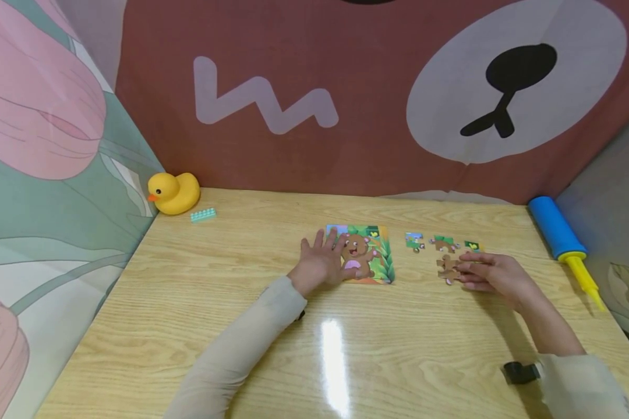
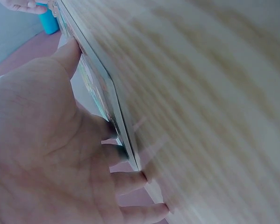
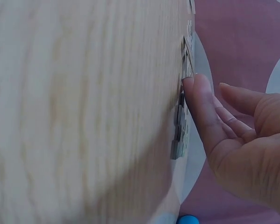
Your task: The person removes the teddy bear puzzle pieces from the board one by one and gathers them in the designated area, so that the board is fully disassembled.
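My left hand (image 1: 318, 265) lies with spread fingers over the left side of a square bear puzzle board (image 1: 380, 270). In the left wrist view its thumb (image 2: 70, 53) overlaps the board's edge (image 2: 112, 100), and two fingertips reach the tabletop. My right hand (image 1: 500, 279) pinches the right edge of brown bear puzzle pieces (image 1: 447, 269). The right wrist view has a thin piece (image 3: 188, 58) tilted up at the fingertips, with more pieces (image 3: 179, 126) flat beside them. Behind lie a blue-green piece (image 1: 414, 240), a brown-green piece (image 1: 444, 242) and a dark green piece (image 1: 473, 245).
A yellow rubber duck (image 1: 175, 195) and a mint toy brick (image 1: 203, 215) stand at the back left of the wooden table (image 1: 388, 361). Along the right edge lies a blue and yellow pump (image 1: 558, 230). A printed cloth wall (image 1: 367, 157) rises behind the table.
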`<state>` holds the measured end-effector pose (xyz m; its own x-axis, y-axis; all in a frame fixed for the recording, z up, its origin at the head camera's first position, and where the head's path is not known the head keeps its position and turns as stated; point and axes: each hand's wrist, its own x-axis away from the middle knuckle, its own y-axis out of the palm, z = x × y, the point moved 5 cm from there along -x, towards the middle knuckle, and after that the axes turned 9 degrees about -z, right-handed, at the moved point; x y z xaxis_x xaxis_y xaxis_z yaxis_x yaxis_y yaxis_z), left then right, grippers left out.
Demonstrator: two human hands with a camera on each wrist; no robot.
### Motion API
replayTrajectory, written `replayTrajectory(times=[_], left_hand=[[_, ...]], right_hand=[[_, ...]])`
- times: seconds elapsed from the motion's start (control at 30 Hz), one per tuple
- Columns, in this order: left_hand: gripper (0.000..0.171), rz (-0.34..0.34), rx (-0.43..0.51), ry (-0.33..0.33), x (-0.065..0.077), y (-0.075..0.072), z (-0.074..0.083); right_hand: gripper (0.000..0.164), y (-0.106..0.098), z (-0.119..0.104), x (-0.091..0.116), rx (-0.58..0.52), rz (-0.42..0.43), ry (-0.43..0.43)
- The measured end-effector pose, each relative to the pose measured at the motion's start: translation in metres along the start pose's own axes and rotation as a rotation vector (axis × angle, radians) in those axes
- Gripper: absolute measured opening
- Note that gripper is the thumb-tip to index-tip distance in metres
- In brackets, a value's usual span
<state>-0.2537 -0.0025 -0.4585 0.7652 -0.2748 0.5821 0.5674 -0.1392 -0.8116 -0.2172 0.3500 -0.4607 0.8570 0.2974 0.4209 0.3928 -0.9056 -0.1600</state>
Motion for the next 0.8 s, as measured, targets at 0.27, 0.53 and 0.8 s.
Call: replayTrajectory(times=[0.27,0.53,0.8], left_hand=[[0.09,0.003,0.002,0.005,0.001,0.0,0.0],[0.092,0.002,0.012,0.013,0.0,0.0,0.0],[0.095,0.025,0.044,0.021,-0.002,-0.001,0.0]], right_hand=[[0.059,-0.006,-0.004,0.003,0.064,0.021,0.018],[0.061,0.007,-0.023,-0.003,0.135,0.006,-0.012],[0.056,0.03,-0.045,-0.018,0.185,-0.007,-0.043]])
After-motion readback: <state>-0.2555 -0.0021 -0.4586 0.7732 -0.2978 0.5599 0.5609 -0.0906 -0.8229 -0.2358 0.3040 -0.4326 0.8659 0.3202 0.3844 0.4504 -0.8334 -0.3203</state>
